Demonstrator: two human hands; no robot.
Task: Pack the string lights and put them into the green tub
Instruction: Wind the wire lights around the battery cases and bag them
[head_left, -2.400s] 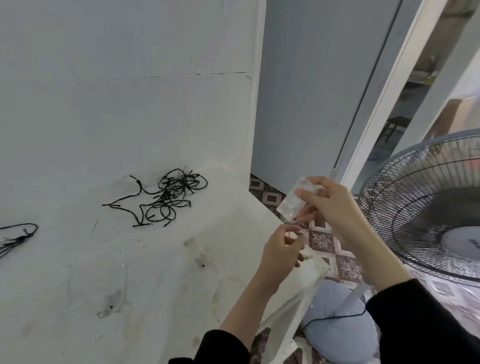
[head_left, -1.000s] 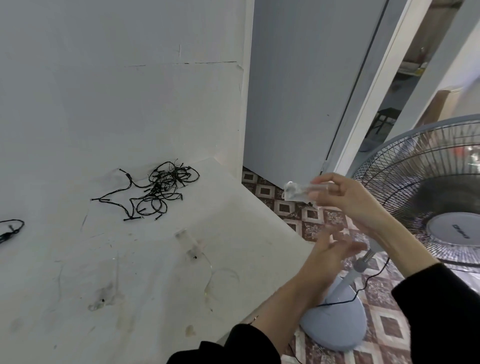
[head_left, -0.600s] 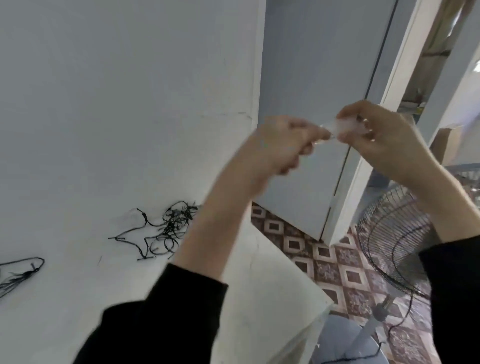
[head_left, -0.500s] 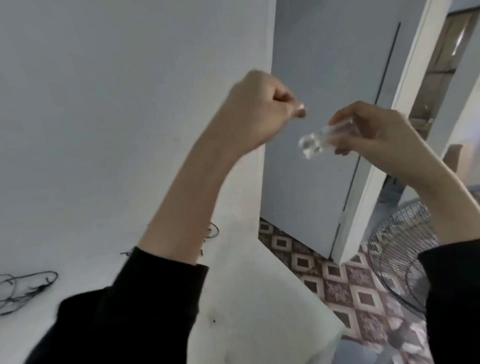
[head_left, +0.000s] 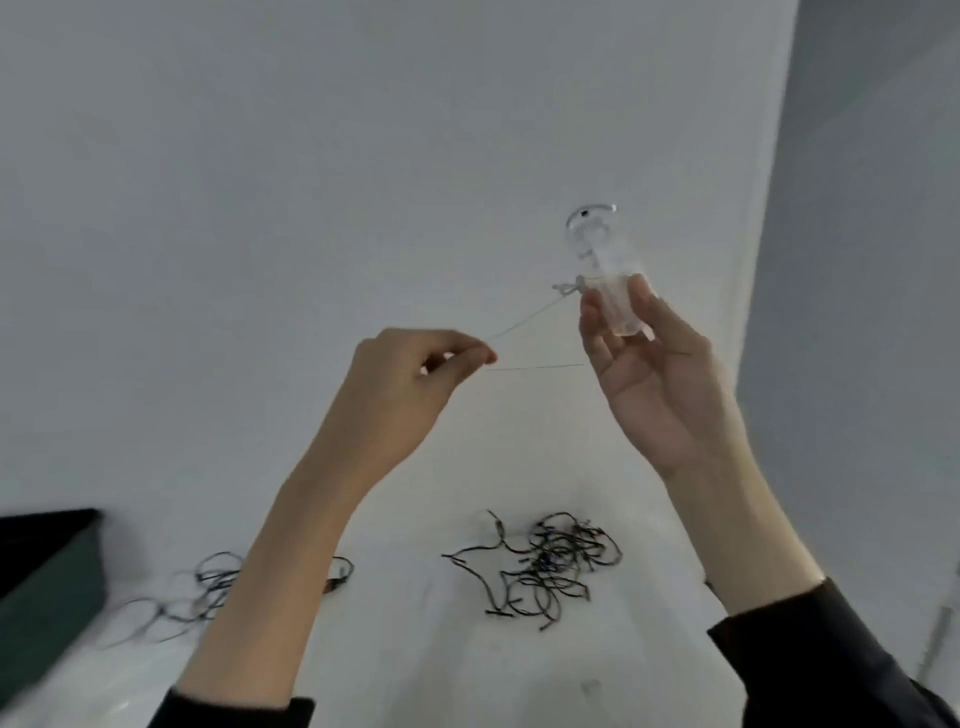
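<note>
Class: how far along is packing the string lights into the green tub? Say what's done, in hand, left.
Done: nothing visibly packed; only a corner of the dark green tub shows. In hand: the left grip pinches a thin pale wire running to the clear plastic case that the right grip holds. Left: the tangled black string lights and a second black strand lie loose on the white table.

A plain white wall fills most of the view. Right of it stands a grey panel. Below it is a white table, softly lit.
</note>
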